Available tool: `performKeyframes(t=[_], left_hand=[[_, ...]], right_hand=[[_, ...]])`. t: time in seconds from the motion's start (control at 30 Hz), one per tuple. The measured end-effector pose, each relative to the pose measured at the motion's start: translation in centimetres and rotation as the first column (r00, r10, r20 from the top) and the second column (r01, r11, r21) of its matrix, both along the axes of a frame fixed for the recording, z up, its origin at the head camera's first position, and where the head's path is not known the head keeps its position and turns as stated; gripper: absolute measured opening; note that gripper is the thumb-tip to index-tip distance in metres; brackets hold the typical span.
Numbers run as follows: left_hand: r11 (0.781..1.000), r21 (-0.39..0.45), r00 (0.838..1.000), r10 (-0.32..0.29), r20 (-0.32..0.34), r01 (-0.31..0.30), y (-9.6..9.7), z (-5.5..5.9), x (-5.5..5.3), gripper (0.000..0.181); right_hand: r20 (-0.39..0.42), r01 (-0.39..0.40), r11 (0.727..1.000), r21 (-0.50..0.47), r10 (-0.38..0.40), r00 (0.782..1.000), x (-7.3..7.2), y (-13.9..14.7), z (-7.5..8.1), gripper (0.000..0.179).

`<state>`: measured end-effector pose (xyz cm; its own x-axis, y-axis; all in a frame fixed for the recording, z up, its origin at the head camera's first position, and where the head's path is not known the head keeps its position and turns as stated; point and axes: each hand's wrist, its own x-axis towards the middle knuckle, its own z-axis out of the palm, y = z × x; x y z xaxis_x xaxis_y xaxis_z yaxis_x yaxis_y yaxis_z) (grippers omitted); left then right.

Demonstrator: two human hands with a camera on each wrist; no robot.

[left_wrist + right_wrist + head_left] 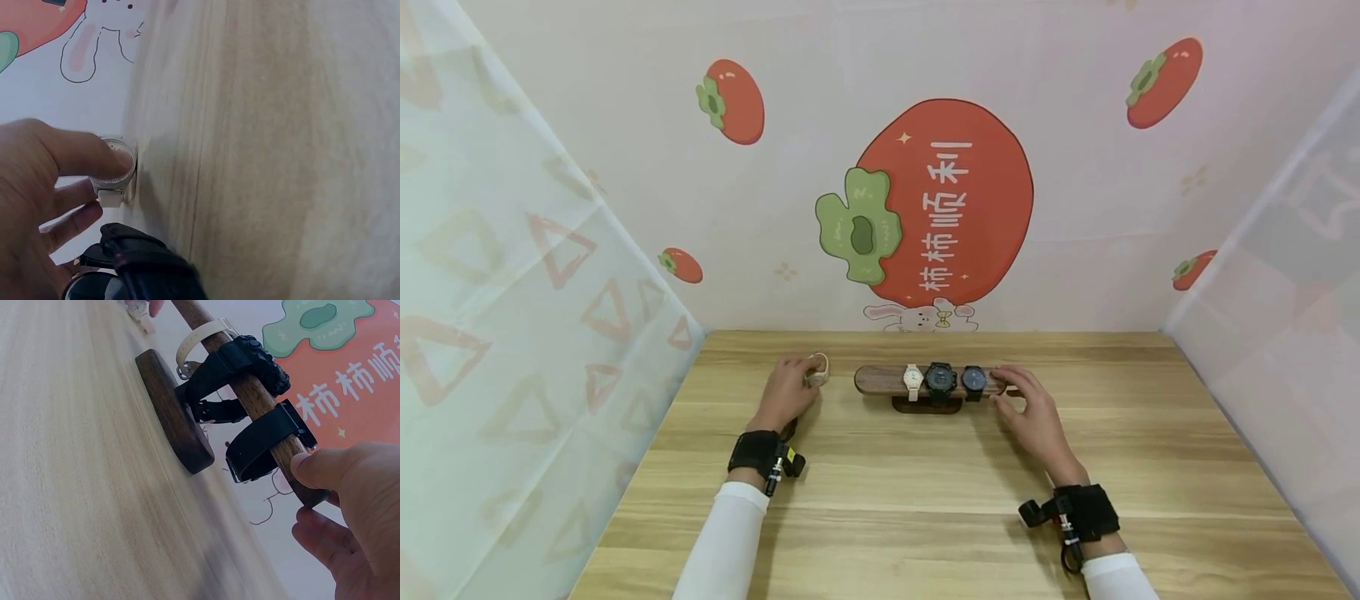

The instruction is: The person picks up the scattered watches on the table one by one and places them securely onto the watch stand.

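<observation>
In the head view my left hand (786,390) pinches a pale wristwatch (817,370) near the table's back edge, left of a dark wooden watch stand (878,381). The left wrist view has the thumb over the round dial of that wristwatch (119,164), with fingers behind it. At the stand's right end, my right hand (1032,417) grips the bar, thumb on one side and fingers at its tip. Strapped round the bar are a cream watch (913,379), a chunky black watch (940,380) and a slimmer black watch (973,380).
The stand's oval wooden base (172,412) rests on the wood-grain table (910,517). Right behind the table rises a white backdrop (1075,275) printed with persimmons, and pale sheets (550,333) hang along both sides.
</observation>
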<state>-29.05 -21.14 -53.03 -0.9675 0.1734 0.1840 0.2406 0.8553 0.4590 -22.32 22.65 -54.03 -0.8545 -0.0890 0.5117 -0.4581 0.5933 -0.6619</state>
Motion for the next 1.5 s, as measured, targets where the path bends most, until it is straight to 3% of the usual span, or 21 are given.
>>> performKeyframes(t=[0.33,0.77,1.17,1.5], left_hand=[[0.998,0.056,0.995,0.013,0.101,-0.018,0.0,0.0,-0.1,0.031],[1.0,-0.013,1.0,0.01,-0.012,-0.01,0.6,-0.1,0.7,0.023],[0.986,0.159,0.998,-0.056,-0.022,0.059,1.4,0.0,2.3,0.031],[0.972,0.222,0.996,-0.081,0.037,0.071,2.6,0.3,4.3,0.033]], right_hand=[[0.002,0.004,1.0,0.004,-0.004,1.0,0.2,0.0,0.1,0.045],[0.011,0.017,1.0,0.01,-0.017,1.0,0.1,0.0,0.1,0.045],[0.02,0.007,1.0,0.014,-0.008,1.0,0.1,-0.2,0.3,0.046],[0.023,0.019,0.998,0.054,-0.02,1.0,0.3,-0.2,0.5,0.047]])
